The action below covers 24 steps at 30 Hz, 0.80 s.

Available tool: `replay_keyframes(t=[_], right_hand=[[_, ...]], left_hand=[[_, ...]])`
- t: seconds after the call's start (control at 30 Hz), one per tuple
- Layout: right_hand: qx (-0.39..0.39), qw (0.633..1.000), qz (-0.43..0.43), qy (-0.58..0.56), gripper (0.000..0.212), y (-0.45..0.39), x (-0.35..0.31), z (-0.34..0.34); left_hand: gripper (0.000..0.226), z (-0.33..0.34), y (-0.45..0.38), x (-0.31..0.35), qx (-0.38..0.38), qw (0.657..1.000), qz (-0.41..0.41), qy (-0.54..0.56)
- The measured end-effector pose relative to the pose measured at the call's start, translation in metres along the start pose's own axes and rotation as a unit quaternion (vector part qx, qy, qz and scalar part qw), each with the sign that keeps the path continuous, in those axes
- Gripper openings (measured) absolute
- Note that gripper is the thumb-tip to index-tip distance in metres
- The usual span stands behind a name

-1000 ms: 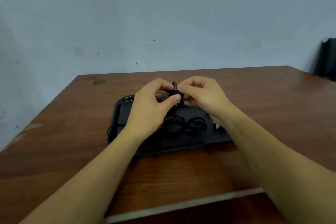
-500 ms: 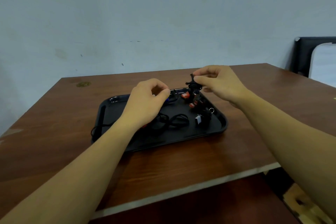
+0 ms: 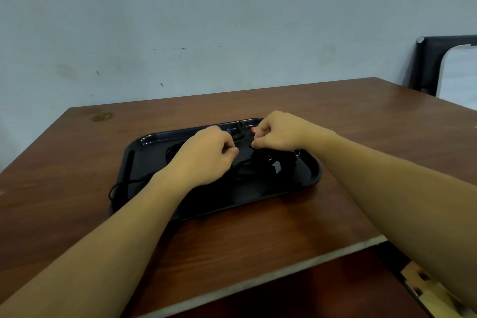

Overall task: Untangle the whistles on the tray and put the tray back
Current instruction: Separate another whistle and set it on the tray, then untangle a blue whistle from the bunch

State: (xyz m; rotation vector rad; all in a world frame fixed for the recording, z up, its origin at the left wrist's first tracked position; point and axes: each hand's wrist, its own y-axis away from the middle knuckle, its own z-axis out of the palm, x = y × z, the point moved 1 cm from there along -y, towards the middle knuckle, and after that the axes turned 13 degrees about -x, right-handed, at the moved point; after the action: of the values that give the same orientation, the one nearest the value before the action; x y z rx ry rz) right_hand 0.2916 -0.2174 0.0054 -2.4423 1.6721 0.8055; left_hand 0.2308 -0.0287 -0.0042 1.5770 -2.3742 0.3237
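- Tray: black, shallow-rimmed, flat on the brown counter, directly under both hands.
- Left hand: fingers curled, thumb and forefinger closed together over the middle of the tray. They appear to pinch a thin black cord, though dark cord on dark tray leaves this uncertain.
- Right hand: fingers curled likewise, fingertips pinched just across from the left hand's; what they hold cannot be made out.
- Whistles: a dark clump with looped cords lies just below and between the two hands. A red piece shows behind the right hand. One cord trails over the tray's rim beside the left forearm.
- Handling, as a judgement: the whistles look small, light and rigid, and the cords limp and prone to snagging. It seems best to pinch a cord close to a knot and ease loops apart, not tug.
- Tray: stiff and probably light; it is best lifted by its two short rims and kept level.
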Motion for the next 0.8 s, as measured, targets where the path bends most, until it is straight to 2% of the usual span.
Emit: replay_keyframes(t=[0.13,0.3,0.47,0.6,0.8], right_hand=[[-0.004,1.000,-0.003,0.016,0.021,-0.001,-0.006,-0.002],[0.011,0.999,-0.022,-0.022,0.015,-0.006,-0.006,-0.004],[-0.006,0.999,-0.017,-0.030,0.010,-0.017,-0.005,-0.001],[0.015,1.000,-0.015,-0.020,0.014,-0.021,-0.005,-0.006],[0.089,0.995,-0.053,0.007,0.014,-0.029,-0.022,-0.014]], left_hand=[[0.025,-0.001,0.001,-0.005,0.010,1.000,-0.009,0.010],[0.029,0.001,0.002,-0.008,0.034,0.999,-0.005,0.024],[0.028,0.003,0.002,-0.016,0.056,0.998,0.003,0.037],[0.025,-0.002,0.001,-0.030,0.077,0.995,-0.018,0.067],[0.026,-0.007,-0.002,-0.048,0.117,0.983,-0.068,0.125]])
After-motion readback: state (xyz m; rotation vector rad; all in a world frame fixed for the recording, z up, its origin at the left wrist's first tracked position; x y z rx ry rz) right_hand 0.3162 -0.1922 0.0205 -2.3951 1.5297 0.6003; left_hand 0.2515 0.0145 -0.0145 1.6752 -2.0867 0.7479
